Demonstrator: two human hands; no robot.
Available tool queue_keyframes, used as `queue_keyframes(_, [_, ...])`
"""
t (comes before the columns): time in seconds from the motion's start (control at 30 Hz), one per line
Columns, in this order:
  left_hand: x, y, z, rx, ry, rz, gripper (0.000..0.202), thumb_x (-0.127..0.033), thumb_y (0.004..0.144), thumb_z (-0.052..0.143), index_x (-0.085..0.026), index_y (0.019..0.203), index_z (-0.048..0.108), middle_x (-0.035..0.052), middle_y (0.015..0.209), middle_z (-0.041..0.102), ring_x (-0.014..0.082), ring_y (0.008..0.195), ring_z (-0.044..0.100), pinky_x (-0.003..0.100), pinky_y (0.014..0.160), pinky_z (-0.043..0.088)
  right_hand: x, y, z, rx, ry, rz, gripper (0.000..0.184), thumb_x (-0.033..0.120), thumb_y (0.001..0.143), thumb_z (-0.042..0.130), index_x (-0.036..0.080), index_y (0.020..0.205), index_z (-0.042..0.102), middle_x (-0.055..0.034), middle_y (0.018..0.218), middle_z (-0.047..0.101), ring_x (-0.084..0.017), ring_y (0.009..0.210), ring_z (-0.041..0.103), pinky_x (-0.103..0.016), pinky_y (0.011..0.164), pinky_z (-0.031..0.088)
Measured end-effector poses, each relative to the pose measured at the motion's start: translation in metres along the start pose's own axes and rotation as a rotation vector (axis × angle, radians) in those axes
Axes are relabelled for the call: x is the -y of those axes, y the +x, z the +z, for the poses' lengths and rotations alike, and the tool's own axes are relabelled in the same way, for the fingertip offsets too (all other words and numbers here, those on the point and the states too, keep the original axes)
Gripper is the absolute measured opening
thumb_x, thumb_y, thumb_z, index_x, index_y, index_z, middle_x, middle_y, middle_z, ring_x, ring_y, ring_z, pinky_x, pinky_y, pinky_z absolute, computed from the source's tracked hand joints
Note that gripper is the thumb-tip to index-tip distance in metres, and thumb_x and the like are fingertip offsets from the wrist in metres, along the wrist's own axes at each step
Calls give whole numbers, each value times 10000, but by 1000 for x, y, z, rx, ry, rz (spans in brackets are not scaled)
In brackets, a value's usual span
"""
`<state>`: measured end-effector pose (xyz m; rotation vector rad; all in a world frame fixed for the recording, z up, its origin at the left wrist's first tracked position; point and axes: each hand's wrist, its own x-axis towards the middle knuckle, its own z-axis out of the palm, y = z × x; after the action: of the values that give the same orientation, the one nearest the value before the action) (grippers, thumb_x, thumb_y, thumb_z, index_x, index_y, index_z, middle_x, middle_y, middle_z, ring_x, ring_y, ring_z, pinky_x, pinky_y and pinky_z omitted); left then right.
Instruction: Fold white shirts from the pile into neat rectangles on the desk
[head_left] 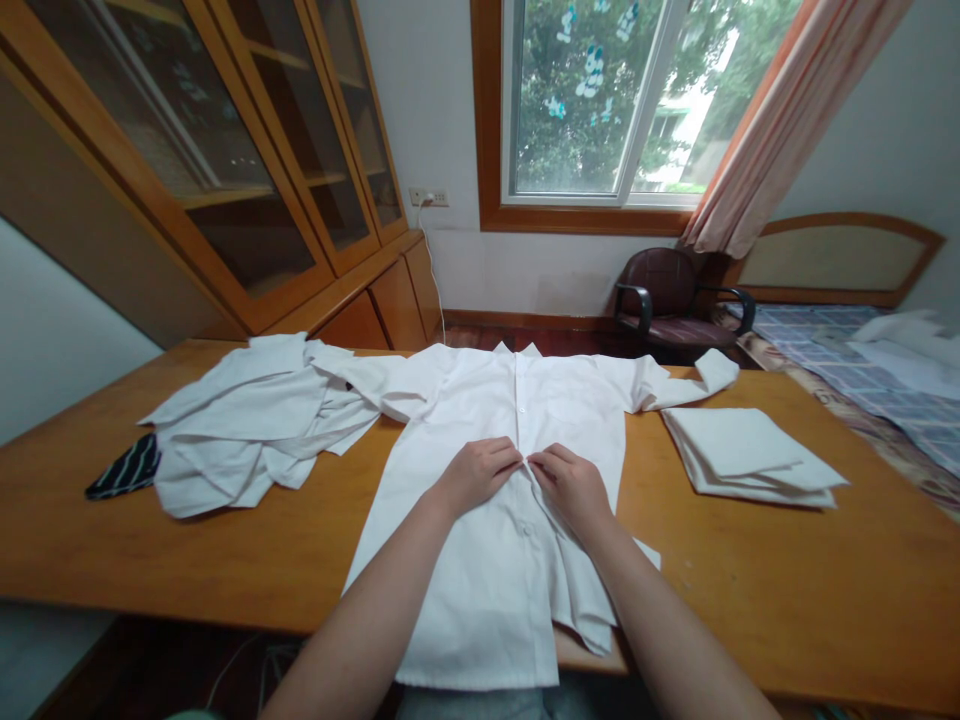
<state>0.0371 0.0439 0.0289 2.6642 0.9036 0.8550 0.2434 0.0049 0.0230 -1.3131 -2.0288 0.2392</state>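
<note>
A white button-up shirt [450, 560] lies spread front side up on the table, its collar away from me and its hem over the near edge. At the middle of its front, my left hand [484, 470] pinches the placket. Close beside it, my right hand [571, 485] pinches the opposite front edge, fingertips almost touching the left ones. Whether a button sits between the fingers is hidden. Above my hands the placket is closed, with a small button [522, 410] showing. Below them the two front edges lie apart, and the right panel is rumpled.
A heap of white clothes [247, 420] lies at left, with a dark striped cloth [126, 468] poking out. Folded white cloth [750, 450] sits at right on the wooden table [840, 590]. Beyond are a glass-door cabinet [247, 160], an armchair [664, 295] and a bed [832, 350].
</note>
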Motion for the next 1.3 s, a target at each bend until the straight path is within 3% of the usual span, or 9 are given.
queue_keyframes(0.7, [-1, 0, 2, -3, 51, 4, 172, -229, 1014, 469, -200, 923, 612, 32, 855, 625, 164, 809, 607, 277, 741, 466, -2, 1, 2, 32, -6, -22, 190, 287, 991, 564, 235, 984, 747, -33, 902, 704, -149, 789, 673, -226, 717, 475])
queue_keyframes(1.3, [0, -1, 0, -12, -61, -19, 165, -192, 986, 501, -199, 893, 637, 19, 818, 603, 149, 773, 593, 255, 713, 469, 3, -2, -2, 17, -60, -94, 239, 267, 1002, 524, 240, 964, 759, -38, 857, 711, -137, 738, 655, -224, 692, 455])
